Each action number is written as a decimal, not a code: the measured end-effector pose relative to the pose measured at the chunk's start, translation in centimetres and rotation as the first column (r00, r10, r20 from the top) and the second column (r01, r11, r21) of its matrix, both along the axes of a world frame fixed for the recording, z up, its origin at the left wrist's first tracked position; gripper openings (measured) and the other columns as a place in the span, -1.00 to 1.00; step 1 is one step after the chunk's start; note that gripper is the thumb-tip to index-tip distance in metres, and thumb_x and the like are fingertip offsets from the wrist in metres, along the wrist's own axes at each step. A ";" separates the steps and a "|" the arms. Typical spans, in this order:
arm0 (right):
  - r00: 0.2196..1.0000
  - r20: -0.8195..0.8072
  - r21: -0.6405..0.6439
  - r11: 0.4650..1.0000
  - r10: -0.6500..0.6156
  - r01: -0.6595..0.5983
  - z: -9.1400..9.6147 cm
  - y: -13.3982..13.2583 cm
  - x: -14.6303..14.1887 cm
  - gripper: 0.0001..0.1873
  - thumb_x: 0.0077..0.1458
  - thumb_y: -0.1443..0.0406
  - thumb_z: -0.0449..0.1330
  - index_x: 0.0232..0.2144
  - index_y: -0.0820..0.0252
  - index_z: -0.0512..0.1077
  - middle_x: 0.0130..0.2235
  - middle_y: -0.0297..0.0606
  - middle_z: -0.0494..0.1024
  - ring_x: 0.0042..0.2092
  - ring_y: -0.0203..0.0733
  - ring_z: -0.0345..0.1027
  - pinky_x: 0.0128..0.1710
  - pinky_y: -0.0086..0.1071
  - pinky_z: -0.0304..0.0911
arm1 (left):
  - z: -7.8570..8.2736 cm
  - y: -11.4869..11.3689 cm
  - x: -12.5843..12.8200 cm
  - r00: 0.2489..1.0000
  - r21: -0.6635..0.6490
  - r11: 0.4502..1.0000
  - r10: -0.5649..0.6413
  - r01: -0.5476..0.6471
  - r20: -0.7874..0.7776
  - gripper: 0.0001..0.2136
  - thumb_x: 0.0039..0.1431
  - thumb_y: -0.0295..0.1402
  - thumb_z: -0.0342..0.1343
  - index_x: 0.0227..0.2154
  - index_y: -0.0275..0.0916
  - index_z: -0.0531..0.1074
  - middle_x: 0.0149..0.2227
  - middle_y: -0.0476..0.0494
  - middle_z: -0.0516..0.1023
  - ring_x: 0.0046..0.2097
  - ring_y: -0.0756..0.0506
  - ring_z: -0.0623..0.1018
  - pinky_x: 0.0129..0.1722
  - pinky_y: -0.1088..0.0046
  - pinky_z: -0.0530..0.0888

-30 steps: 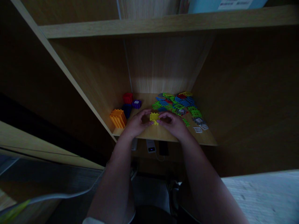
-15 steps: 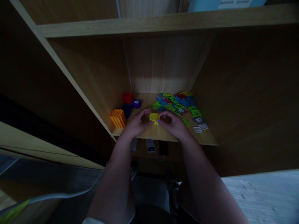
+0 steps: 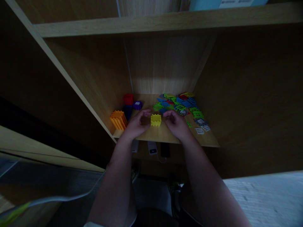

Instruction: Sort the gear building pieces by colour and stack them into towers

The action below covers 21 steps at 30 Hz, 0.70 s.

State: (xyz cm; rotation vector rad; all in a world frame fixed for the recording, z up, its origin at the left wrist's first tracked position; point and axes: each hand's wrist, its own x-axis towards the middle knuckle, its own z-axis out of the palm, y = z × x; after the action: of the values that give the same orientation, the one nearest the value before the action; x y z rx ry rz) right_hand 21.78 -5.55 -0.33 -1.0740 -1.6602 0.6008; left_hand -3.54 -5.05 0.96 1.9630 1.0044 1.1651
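A small yellow cube point(image 3: 155, 120) built from toothed plastic tiles stands on the wooden shelf point(image 3: 163, 136), near its front edge. My left hand point(image 3: 136, 123) is curled at the cube's left side, thumb and forefinger against it. My right hand point(image 3: 176, 124) lies just right of the cube with a small gap, fingers loosely bent and holding nothing. Behind my right hand is a heap of loose tiles point(image 3: 180, 105) in green, blue, red and yellow.
An orange cube point(image 3: 118, 119) stands at the shelf's front left, with blue point(image 3: 128, 111), red point(image 3: 128, 99) and purple point(image 3: 137, 105) cubes behind it. Grey tiles point(image 3: 202, 125) lie at the right. Side walls and an upper shelf point(image 3: 151, 22) box the space in. Small devices point(image 3: 152, 147) sit below.
Both hands were pinching the yellow cube. The right hand has since let go and drawn slightly right, and the cube now rests on the shelf in full view.
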 end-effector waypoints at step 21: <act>0.984 0.163 -0.042 0.996 -0.076 0.083 0.1 -0.2 0.0 -0.81 0.20 0.38 0.19 -0.18 0.00 0.50 -0.25 -0.31 0.72 -0.21 -0.06 0.62 -0.12 -0.18 0.44 | 0.2 -0.5 0.5 0.973 -0.020 0.983 0.179 -0.184 -0.147 -0.89 0.20 -0.37 0.24 -0.21 -0.14 0.48 -0.22 -0.05 0.65 -0.16 -0.15 0.65 -0.11 0.28 0.56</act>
State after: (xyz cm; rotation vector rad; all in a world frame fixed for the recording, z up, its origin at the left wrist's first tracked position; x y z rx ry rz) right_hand 21.75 -5.77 -0.19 -1.2457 -1.7396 0.5154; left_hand -3.07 -5.57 1.14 1.9854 1.2940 1.1056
